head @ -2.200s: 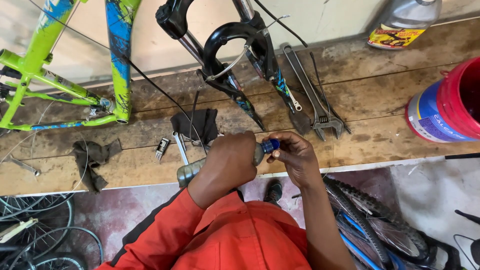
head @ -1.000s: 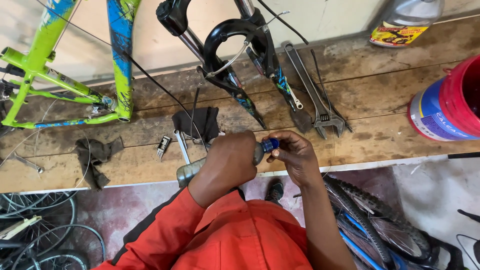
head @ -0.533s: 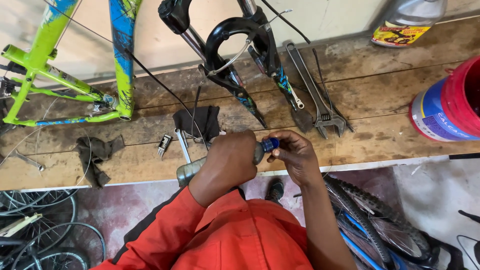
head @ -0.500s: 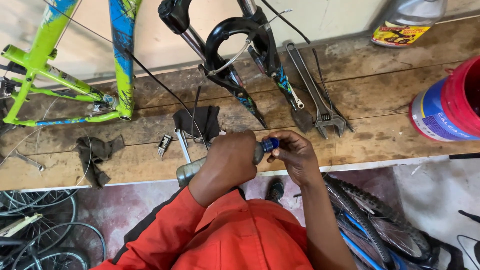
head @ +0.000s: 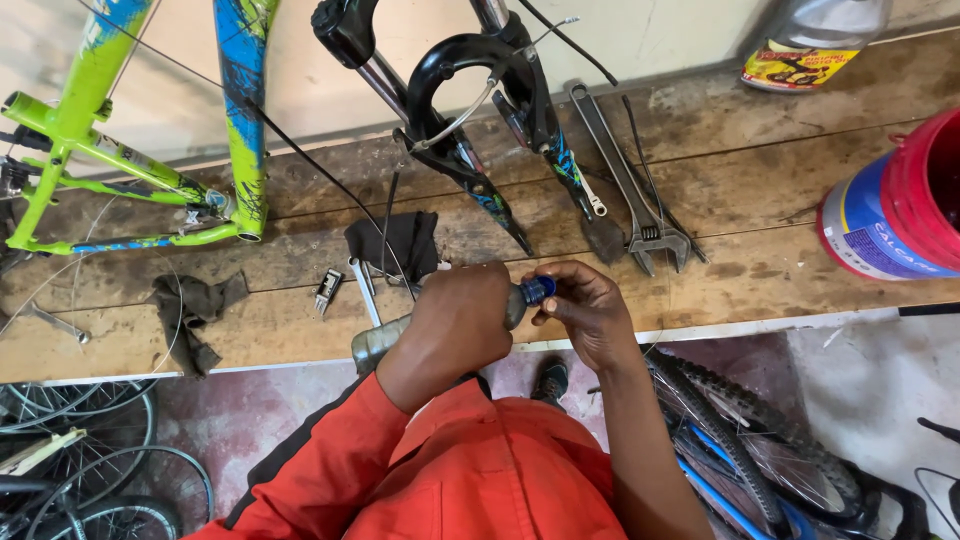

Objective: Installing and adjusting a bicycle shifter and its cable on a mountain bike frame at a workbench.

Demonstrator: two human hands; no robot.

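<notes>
Two hands meet over the front edge of the wooden surface [head: 760,270]; the left hand [head: 462,325] wraps its fingers tight round a greyish plastic bottle [head: 378,343] lying on its side; the right hand [head: 588,312] pinches the bottle's blue cap [head: 537,290] between thumb and curled fingers; just behind lie a black rag [head: 395,240], a suspension fork [head: 470,120] and an adjustable wrench [head: 630,190].

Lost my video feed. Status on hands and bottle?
Left hand wrapped around clear plastic bottle. Right hand pinching its blue cap. Nothing obstructing.
</notes>
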